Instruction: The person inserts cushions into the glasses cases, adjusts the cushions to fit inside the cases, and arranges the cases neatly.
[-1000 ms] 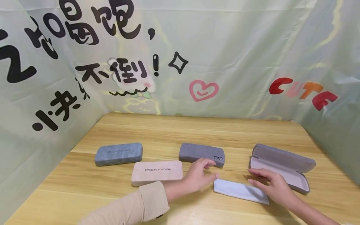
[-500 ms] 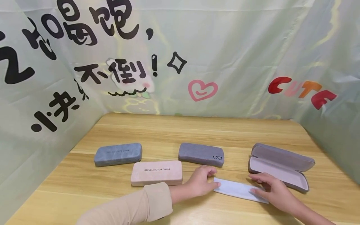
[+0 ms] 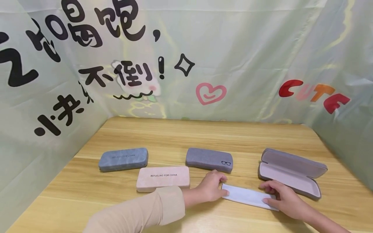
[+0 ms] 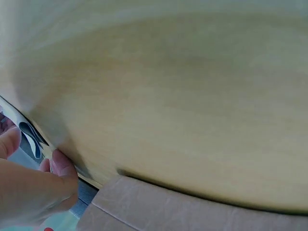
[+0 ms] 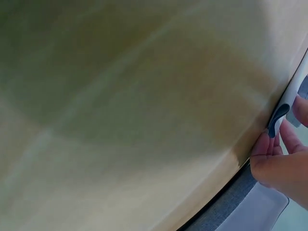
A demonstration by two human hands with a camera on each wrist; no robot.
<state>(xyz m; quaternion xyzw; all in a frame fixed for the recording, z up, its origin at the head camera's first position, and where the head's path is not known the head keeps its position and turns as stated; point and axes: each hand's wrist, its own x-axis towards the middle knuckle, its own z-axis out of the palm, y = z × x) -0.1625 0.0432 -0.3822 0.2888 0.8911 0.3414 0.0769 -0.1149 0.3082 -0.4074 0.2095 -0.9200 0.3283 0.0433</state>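
Note:
A folded light-blue cleaning cloth point(image 3: 246, 196) lies as a long strip at the front of the table, its layers showing at the ends in both wrist views. My left hand point(image 3: 211, 187) holds its left end, thumb on the near part and fingers curled at the far edge. At the right end my right hand point(image 3: 284, 198) grips it likewise, with thumb and fingers on either side. An open grey glasses case point(image 3: 288, 176), pale inside, stands just behind my right hand. The fingertips' contact under the cloth is hidden.
A pink glasses case point(image 3: 163, 178) sits beside my left forearm. Behind it are a closed blue glasses case point(image 3: 123, 159) at left and a closed purple-grey one with a glasses print in the middle. Printed curtains surround the wooden table point(image 3: 204, 132).
Both hands have come down onto the cloth's ends, thumbs moving onto it. Over the last half second they have hardly moved. The cases stay in place.

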